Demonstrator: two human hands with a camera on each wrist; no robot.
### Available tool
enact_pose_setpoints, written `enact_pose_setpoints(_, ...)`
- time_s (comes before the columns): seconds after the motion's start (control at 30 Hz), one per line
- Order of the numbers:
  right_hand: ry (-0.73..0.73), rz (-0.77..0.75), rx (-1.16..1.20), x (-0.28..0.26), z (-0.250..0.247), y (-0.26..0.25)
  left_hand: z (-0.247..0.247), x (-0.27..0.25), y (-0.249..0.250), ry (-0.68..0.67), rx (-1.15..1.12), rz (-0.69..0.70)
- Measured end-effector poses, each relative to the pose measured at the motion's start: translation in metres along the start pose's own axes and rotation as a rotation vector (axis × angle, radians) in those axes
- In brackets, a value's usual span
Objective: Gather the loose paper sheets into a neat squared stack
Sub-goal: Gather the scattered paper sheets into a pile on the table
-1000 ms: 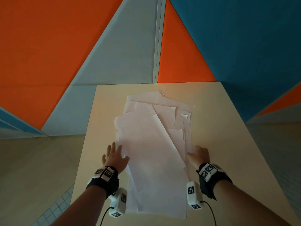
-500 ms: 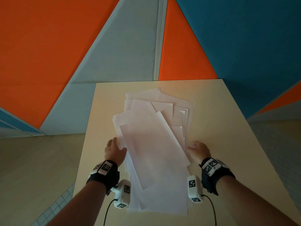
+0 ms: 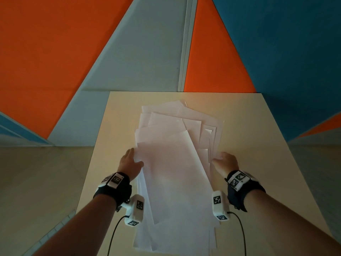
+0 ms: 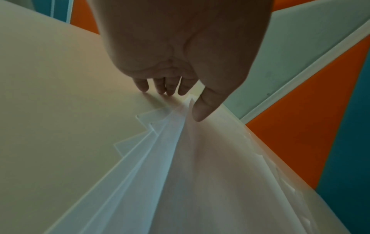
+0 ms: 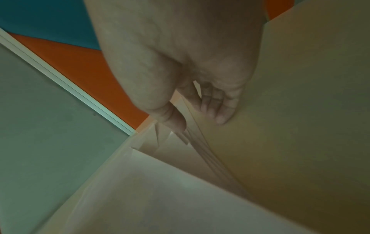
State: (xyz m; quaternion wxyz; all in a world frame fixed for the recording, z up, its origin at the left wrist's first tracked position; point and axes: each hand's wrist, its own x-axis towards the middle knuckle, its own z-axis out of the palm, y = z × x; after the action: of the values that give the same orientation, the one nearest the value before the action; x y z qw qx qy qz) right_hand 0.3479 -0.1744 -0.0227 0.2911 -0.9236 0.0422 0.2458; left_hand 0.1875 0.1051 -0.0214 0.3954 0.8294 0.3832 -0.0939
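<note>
A loose pile of white paper sheets (image 3: 177,182) lies fanned along the middle of the beige table (image 3: 258,145), its corners sticking out at the far end. My left hand (image 3: 131,163) is at the pile's left edge. Its straight fingers (image 4: 143,85) touch the table beside the sheets (image 4: 200,182), and its thumb (image 4: 202,109) rests on the top sheet. My right hand (image 3: 224,161) is at the right edge. Its fingers (image 5: 222,114) lie on the tabletop beside the sheet edges (image 5: 202,152), and its thumb (image 5: 174,120) is over the paper.
Bare tabletop shows to the left (image 3: 110,135) and right of the pile. The table's far edge (image 3: 184,91) meets a wall of orange (image 3: 46,52), grey and blue (image 3: 286,43) panels. Floor (image 3: 36,182) lies to the left of the table.
Both hands have moved in against the pile's sides and a little further along it. The top sheets have swung closer into line and the pile looks narrower.
</note>
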Motion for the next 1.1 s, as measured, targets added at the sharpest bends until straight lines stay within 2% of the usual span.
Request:
enact_pose_setpoints(0.07,0.021,0.021,-0.084,0.010,0.000,-0.001,0.005,0.002,0.002,-0.055,0.072,0.010)
enact_pose_setpoints(0.23,-0.004,-0.058,-0.284,0.019,0.006,-0.016,0.016,0.009,0.016,-0.094,0.143,0.059)
enact_pose_setpoints(0.37,-0.066,-0.066,-0.175,0.032,0.001,-0.020,0.009,0.016,0.027,-0.102,0.051,0.047)
enact_pose_setpoints(0.47,0.012,-0.022,-0.058,0.052,-0.010,-0.020,-0.001,0.028,0.029,-0.034,0.029,0.062)
enact_pose_setpoints(0.53,0.023,0.000,-0.094,0.058,-0.014,-0.024,-0.003,0.036,0.029,-0.054,0.067,0.085)
enact_pose_setpoints(0.67,-0.023,-0.050,-0.275,0.056,-0.008,-0.039,0.006,0.045,0.037,-0.124,0.190,0.079)
enact_pose_setpoints(0.87,-0.027,-0.066,-0.086,0.077,-0.002,-0.048,-0.004,0.061,0.045,-0.052,0.054,0.079)
enact_pose_setpoints(0.97,0.021,-0.072,-0.074,0.085,-0.007,-0.049,-0.008,0.076,0.044,-0.032,0.161,0.091)
enact_pose_setpoints(1.1,-0.048,-0.112,-0.150,0.083,-0.006,-0.058,-0.002,0.087,0.050,-0.100,0.253,0.091)
